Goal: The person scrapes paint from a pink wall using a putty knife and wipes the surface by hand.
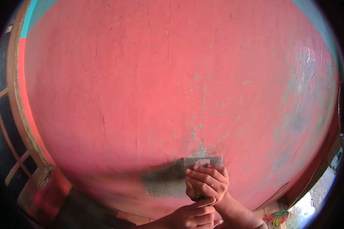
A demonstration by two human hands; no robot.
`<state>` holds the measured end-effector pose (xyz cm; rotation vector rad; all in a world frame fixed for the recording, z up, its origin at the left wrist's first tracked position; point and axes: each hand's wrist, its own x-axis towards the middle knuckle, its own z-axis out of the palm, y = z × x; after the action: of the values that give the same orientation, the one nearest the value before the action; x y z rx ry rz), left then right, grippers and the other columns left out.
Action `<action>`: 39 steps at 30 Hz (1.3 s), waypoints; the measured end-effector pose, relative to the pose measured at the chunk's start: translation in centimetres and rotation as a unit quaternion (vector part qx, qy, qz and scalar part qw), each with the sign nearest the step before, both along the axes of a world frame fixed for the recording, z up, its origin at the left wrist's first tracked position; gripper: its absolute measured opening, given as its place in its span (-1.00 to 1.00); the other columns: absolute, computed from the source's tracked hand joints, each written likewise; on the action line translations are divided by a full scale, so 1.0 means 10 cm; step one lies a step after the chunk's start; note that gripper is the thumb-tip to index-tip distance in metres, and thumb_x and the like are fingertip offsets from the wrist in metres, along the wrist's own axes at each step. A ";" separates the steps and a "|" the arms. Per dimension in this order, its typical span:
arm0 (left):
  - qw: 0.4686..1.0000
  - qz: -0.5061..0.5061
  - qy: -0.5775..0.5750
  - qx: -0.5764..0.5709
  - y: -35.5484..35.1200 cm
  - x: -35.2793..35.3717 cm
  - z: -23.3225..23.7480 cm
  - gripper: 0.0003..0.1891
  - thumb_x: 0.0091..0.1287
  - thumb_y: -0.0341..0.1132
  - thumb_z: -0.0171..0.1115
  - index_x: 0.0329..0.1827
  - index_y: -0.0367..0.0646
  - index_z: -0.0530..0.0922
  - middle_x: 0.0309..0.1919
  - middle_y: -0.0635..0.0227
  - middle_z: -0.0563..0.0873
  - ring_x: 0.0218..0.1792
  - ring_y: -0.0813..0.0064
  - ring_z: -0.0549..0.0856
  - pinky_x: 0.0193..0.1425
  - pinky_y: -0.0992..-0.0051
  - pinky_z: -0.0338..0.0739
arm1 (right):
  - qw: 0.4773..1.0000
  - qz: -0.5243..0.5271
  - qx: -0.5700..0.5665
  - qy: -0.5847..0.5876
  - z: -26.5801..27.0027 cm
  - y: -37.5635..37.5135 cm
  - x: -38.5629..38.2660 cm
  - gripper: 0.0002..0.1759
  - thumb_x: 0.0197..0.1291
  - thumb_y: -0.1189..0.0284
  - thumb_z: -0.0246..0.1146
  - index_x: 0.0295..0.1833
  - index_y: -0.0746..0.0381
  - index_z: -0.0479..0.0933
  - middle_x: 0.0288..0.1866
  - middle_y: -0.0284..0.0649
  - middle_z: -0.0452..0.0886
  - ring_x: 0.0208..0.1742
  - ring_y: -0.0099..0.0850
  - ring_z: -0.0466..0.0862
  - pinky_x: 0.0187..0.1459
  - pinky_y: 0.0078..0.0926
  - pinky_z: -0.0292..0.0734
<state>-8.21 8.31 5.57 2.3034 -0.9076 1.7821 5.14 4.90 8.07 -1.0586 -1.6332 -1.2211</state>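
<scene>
A wide metal scraper (215, 160) has its blade edge against a red painted wall (122, 95). My right hand (208, 181) is closed around the scraper, its fingers lying over the lower part of the blade. Just below, my left hand (198, 215) is curled closed at the handle end, touching the heel of my right hand. The handle itself is mostly hidden by both hands. Left of the blade lies a bare grey-green patch (164, 181) where the red paint is gone. Above the blade, small green-grey chips in the paint run upward.
At the left stands a wooden-framed window (13, 95) with dark panes. A large worn grey area (302, 99) marks the wall's right side. On the floor at lower right sits a green and yellow item (280, 214) beside bright light.
</scene>
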 end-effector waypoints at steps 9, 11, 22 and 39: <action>0.999 -0.012 0.026 -0.015 0.12 0.08 -0.35 -0.67 0.27 -0.46 0.47 -0.61 -0.12 0.50 -0.42 0.33 0.64 -0.26 0.28 0.68 0.15 0.00 0.67 | 1.000 0.000 0.012 0.002 0.22 0.14 -0.10 -0.86 0.11 0.49 0.44 -0.22 0.04 0.69 -0.12 -0.43 0.84 -0.08 -0.50 0.82 -0.05 -0.47 0.60; 1.000 0.000 -0.023 0.000 0.02 0.01 -0.02 -0.69 0.29 -0.45 0.45 -0.59 -0.14 0.52 -0.42 0.32 0.63 -0.26 0.28 0.68 0.13 0.05 0.68 | 1.000 -0.012 0.011 0.002 0.03 0.07 -0.05 -0.87 0.08 0.49 0.43 -0.26 0.01 0.69 -0.16 -0.50 0.83 -0.10 -0.51 0.81 0.00 -0.42 0.57; 0.999 0.008 0.007 -0.040 0.02 0.02 -0.16 -0.82 0.28 -0.45 0.44 -0.47 -0.08 0.62 -0.37 0.39 0.66 -0.15 0.32 0.72 0.26 0.03 0.64 | 1.000 -0.006 -0.001 0.007 0.08 0.08 -0.04 -0.90 0.16 0.45 0.42 -0.20 0.04 0.71 -0.09 -0.45 0.84 -0.04 -0.51 0.80 0.03 -0.45 0.59; 0.975 0.106 -0.022 0.193 0.20 0.10 -0.31 -0.86 0.37 -0.34 0.39 -0.32 -0.14 0.61 -0.08 0.26 0.74 0.13 0.19 0.73 0.43 -0.24 0.46 | 0.995 -0.085 -0.003 0.046 -0.23 -0.18 0.07 -0.71 0.29 -0.01 0.43 -0.19 -0.03 0.76 -0.04 -0.37 0.85 0.11 -0.33 0.80 0.24 -0.25 0.52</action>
<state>-7.18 10.27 2.50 2.6958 -1.1435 1.8837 5.86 3.12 5.76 -1.2601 -1.5012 -1.2573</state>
